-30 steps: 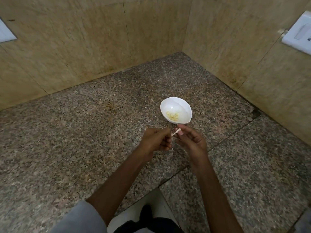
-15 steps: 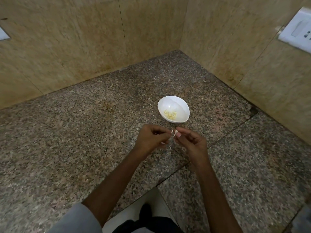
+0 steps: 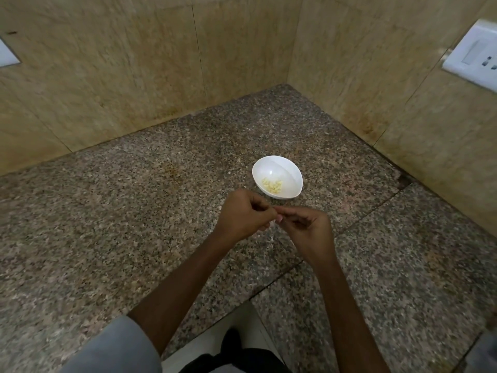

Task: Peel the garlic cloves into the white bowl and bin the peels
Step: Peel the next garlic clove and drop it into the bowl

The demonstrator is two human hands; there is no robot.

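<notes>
Head view, only view available.

Left hand [image 3: 243,215] and right hand [image 3: 309,227] were held together above the surface [image 3: 134,224], fingertips meeting. Left fingers [image 3: 258,208] were curled in. Right fingers [image 3: 290,211] were curled too, with the thumb and forefinger tips pressed toward the left ones. Both sets were clamped on one small item between them. Only a pale sliver [image 3: 272,224] showed at the lower edge of the pinch; I judged it to be the garlic clove with its skin, too small to tell more.

The white bowl [image 3: 271,164] stood just beyond the fingers, a little to their right, near but not touching. The peeled cloves [image 3: 273,185] lay in a small heap at its bottom. A pale fleck [image 3: 270,239] lay on the surface just below the fingers, possibly peel; I could not tell.

No bin was in view. A wall socket plate [image 3: 473,55] sat far off to the upper right.

Step in hand, as judged: stripping skin from one clove, mid-task, bowl partly filled.

Next move called for: part the skin fully, keep the peel in one hand, carry the bare clove forward over the rim and drop it. The peels would then need a bin that had yet to be located.
</notes>
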